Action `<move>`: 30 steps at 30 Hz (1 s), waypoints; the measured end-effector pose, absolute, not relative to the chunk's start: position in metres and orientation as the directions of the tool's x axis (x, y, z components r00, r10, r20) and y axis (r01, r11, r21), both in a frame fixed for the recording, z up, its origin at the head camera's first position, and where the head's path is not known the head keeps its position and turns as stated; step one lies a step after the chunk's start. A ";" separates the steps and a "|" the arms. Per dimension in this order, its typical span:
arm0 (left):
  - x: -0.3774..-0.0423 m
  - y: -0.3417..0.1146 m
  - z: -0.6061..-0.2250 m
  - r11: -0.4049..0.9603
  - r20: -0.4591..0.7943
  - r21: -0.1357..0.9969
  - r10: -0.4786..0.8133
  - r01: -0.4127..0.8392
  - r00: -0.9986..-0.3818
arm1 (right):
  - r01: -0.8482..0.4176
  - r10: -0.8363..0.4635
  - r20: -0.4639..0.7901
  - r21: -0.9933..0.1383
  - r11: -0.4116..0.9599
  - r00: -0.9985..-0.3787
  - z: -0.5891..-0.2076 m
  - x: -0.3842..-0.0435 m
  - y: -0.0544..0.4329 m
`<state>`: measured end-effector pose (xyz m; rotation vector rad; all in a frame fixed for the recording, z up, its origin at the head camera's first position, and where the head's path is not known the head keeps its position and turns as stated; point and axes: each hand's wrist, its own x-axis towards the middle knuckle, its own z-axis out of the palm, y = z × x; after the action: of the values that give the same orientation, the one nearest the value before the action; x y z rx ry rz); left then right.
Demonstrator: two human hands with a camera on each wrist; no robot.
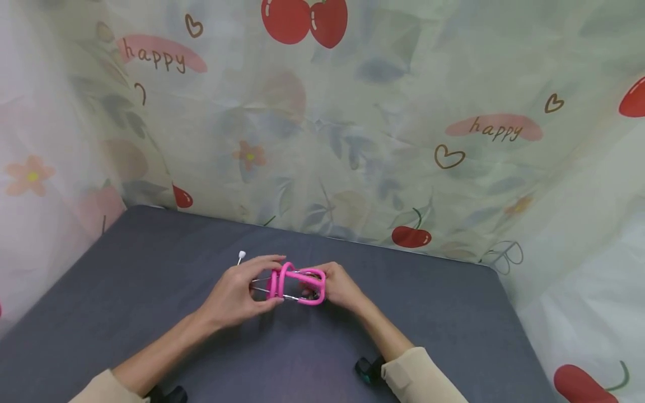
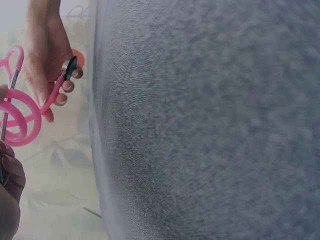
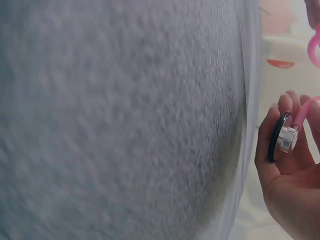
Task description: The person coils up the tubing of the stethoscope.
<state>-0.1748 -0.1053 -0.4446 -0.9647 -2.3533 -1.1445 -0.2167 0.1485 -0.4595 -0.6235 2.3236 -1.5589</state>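
Note:
A stethoscope with pink tubing [image 1: 311, 302] is held up between both hands over the table, its tube wound in loops around the metal ear tubes. My left hand [image 1: 239, 294] grips the coil and the metal tubes from the left, fingers above and thumb below. A white ear tip [image 1: 242, 254] sticks out behind that hand. On the other side, my right hand [image 1: 342, 285] holds the tube's end near the chest piece [image 3: 288, 139]. This chest piece is silver with a black rim and lies against the curled fingers in the right wrist view.
A dark grey cloth-covered table [image 1: 151, 268] lies under the hands. Behind it hangs a printed curtain [image 1: 322, 140] with cherries, hearts and flowers, and more curtain closes both sides. Black wrist straps [image 1: 370, 369] show near the sleeves.

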 end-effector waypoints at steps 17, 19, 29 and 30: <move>-0.178 -0.104 -0.448 0.566 0.515 0.566 0.326 0.600 -0.793 | -0.034 -0.462 -0.130 -0.944 0.330 -0.877 -0.459 -0.195 0.133; -0.179 -0.104 -0.449 0.560 0.516 0.569 0.327 0.602 -0.792 | -0.023 -0.456 -0.133 -0.946 0.322 -0.880 -0.460 -0.194 0.133; -0.185 -0.107 -0.448 0.497 0.545 0.580 0.353 0.646 -0.761 | -0.048 -0.458 -0.093 -0.957 0.287 -0.884 -0.467 -0.192 0.141; -0.186 -0.108 -0.448 0.505 0.545 0.579 0.344 0.640 -0.765 | -0.065 -0.470 -0.078 -0.958 0.281 -0.879 -0.467 -0.192 0.143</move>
<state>-0.1856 -0.1078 -0.4476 -0.8186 -2.3925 -1.1392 -0.1920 0.1427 -0.4670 -0.4852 2.2111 -1.6275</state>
